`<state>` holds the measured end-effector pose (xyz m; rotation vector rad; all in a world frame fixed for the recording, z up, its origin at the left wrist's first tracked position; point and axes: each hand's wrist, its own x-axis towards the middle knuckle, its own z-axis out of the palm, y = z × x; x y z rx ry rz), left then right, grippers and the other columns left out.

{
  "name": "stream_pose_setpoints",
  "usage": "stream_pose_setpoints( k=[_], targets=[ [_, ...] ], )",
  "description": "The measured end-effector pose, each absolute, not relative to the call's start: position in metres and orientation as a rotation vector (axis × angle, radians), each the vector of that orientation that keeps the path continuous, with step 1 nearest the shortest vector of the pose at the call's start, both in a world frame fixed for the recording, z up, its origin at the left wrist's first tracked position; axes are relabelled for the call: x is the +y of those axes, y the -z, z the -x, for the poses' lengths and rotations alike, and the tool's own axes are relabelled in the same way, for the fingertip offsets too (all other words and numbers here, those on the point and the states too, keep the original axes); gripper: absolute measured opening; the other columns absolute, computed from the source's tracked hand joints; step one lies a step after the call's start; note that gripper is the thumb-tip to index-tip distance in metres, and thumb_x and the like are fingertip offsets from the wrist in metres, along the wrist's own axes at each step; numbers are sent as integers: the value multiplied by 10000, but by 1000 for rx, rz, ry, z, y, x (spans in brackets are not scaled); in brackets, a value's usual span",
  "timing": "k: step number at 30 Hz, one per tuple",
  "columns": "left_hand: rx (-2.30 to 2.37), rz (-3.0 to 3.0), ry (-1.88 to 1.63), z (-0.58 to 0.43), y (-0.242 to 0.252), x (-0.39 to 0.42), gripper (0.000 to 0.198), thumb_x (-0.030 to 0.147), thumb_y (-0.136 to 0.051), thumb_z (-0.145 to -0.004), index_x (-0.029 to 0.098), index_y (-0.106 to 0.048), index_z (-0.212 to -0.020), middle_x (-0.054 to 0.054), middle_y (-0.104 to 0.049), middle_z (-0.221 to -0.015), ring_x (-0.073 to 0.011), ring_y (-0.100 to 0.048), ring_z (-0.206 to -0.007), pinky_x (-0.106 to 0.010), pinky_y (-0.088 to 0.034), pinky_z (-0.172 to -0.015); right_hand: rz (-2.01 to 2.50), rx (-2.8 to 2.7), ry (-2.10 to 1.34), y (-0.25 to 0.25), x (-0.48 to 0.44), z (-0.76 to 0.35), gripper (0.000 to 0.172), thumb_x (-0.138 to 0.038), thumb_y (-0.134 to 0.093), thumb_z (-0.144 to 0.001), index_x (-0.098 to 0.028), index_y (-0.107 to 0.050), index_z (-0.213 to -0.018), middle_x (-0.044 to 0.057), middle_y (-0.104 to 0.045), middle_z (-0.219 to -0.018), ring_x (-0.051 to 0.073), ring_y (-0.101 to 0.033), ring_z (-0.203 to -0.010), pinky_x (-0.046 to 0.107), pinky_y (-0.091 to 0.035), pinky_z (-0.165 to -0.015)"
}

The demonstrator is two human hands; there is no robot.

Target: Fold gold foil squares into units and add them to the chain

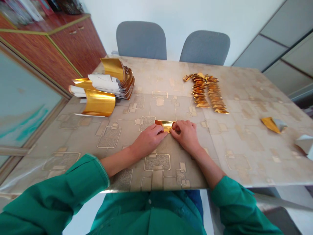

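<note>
My left hand (149,138) and my right hand (186,135) meet near the middle of the patterned table (156,76). Between them both pinch a small folded piece of gold foil paper (165,125), its ends partly hidden by my fingers. Ahead of my right hand lies a curved chain of interlocked gold folded pieces (206,93). Further left, beyond my left hand, is a pile of gold-and-white foil paper sheets and folded strips (102,89). To the right, a gold-and-silver folded piece (273,125) rests on the tabletop, with a silver-white piece (304,144) at the table's right edge.
Two grey chairs (141,40) stand behind the far table edge. A wooden cabinet (73,42) stands at the back left, with a glass panel (24,98) below it beside the table. Green sleeves cover my forearms at the near edge.
</note>
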<state>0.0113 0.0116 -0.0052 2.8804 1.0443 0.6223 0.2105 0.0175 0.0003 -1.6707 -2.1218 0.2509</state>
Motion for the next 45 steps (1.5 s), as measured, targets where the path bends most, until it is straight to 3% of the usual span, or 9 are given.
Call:
stream_pose_setpoints(
  k=[5,14,21,26,32,38,45],
  targets=[
    [949,-2821,-656,-2,2,12,236,193,-468,-999,141,-682,-1084,-94,-636,-1022,-203,-560,-948,-340,-506,-882,1667,-2130,-252,-2,15,-212,66,-262,-607,-875,-230,-624,-821,14,-677,-804,214,-548,-826,351,-294,-791],
    [909,-2773,-619,1,-1,14,239,186,-486,-977,155,-694,-1090,-111,-620,-1059,-227,-554,-986,-378,-513,-901,1625,-2112,-390,-7,10,-183,40,-196,-520,-913,-210,-557,-918,29,-672,-828,189,-595,-748,307,-358,-680],
    [901,-2814,-666,6,2,12,238,177,-491,-981,142,-681,-1121,-123,-636,-1127,-230,-574,-1045,-395,-517,-930,1876,-2212,-173,-4,13,-179,86,-247,-536,-951,-198,-586,-1001,56,-705,-902,230,-620,-888,328,-315,-731],
    [1043,-2908,-638,16,3,6,219,192,-515,-977,143,-685,-1107,-102,-670,-1156,-235,-595,-1007,-406,-517,-898,1896,-2196,-168,-6,11,-187,88,-230,-514,-957,-195,-593,-976,41,-698,-884,215,-607,-875,318,-280,-721],
    [1172,-2953,-648,29,0,-3,206,214,-538,-971,161,-694,-1095,-89,-675,-1170,-249,-575,-1039,-468,-449,-976,1889,-2178,-177,-6,10,-191,113,-215,-488,-955,-203,-601,-956,26,-685,-849,203,-585,-845,314,-247,-700],
    [1141,-2961,-649,4,-5,6,236,195,-456,-1007,149,-685,-1043,-83,-648,-1021,-216,-553,-960,-352,-478,-867,1926,-2182,-172,-7,11,-188,102,-211,-517,-934,-207,-618,-947,32,-692,-874,206,-581,-864,317,-245,-700],
    [1129,-2985,-463,-9,7,16,279,190,-390,-1029,134,-662,-1048,-83,-624,-1003,-208,-548,-926,-340,-486,-834,1903,-2157,-151,-5,12,-185,137,-327,-551,-949,-208,-611,-921,35,-699,-864,217,-588,-863,319,-260,-721]
  ],
)
